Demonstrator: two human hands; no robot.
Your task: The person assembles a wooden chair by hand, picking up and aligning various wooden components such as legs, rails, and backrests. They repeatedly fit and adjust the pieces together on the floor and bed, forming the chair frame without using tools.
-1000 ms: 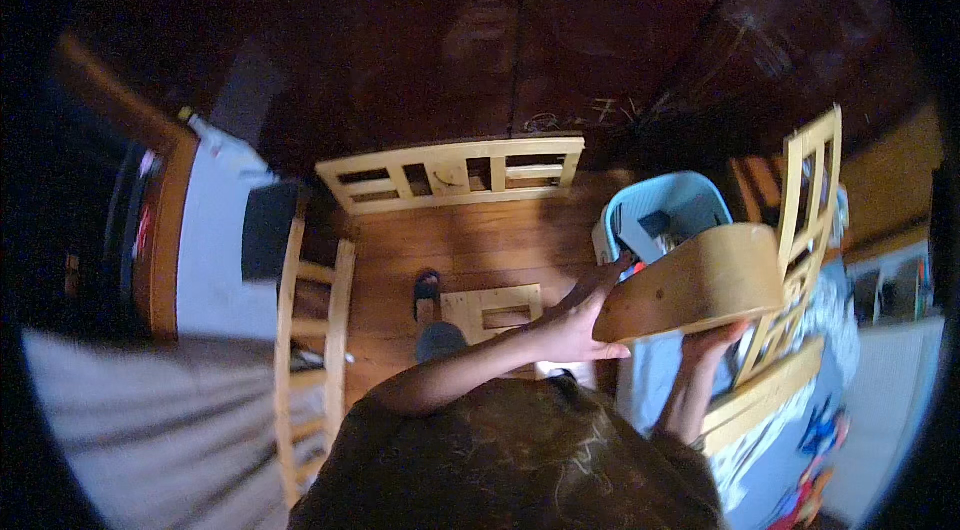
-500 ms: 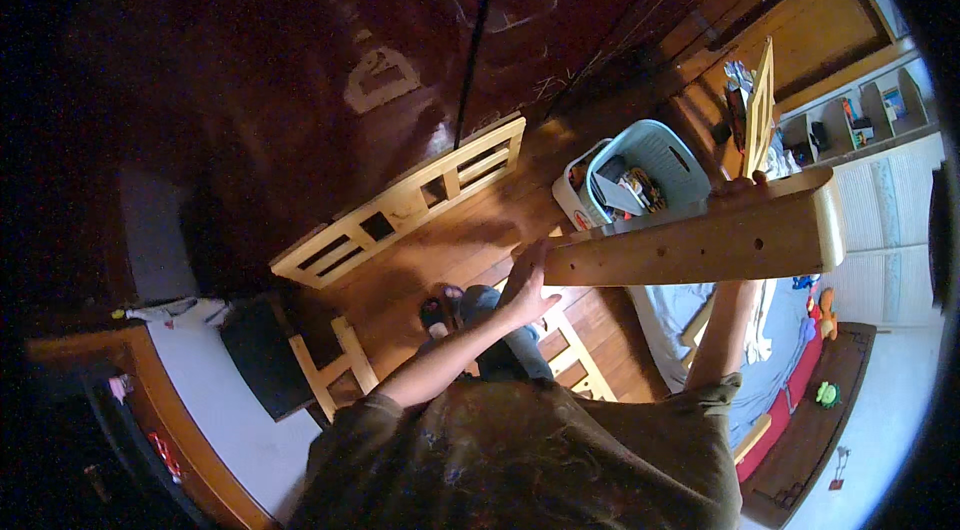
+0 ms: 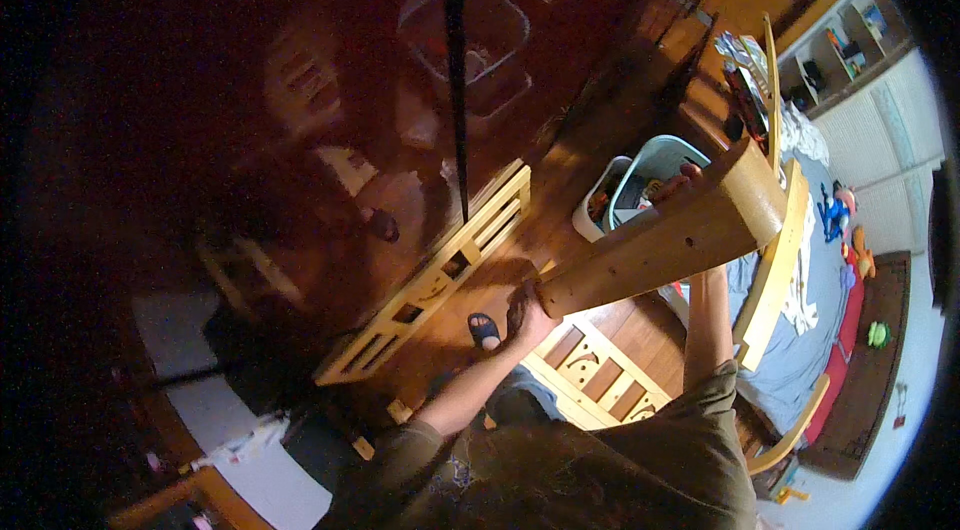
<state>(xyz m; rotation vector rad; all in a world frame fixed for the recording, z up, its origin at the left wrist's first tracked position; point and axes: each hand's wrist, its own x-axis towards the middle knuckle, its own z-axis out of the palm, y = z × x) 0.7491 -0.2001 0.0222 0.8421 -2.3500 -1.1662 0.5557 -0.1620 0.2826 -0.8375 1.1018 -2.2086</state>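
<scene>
A thick, pale wooden beam [image 3: 660, 245] with a rounded end and small drilled holes is held up in front of my body. Around its left, narrower-looking end my left hand [image 3: 528, 315] is closed. My right hand [image 3: 680, 184] grips the beam's far side, with only some fingers showing above the top edge. The beam hides the rest of that hand; the right forearm passes behind it. Below the beam, a wooden panel with slats and curved cutouts [image 3: 597, 382] lies on the floor.
Another slatted wooden panel [image 3: 437, 288] leans along the dark glossy wardrobe [image 3: 360, 60]. A light-blue basket [image 3: 668, 144] of mixed items stands beyond the beam. To the right, a wooden rail [image 3: 772, 280] borders the bed [image 3: 770, 375]. My slippered foot [image 3: 484, 332] shows below.
My view has turned, and the beam is now tilted more, its right end up and its rounded end face showing more. Both hands keep hold. More of the floor panel shows.
</scene>
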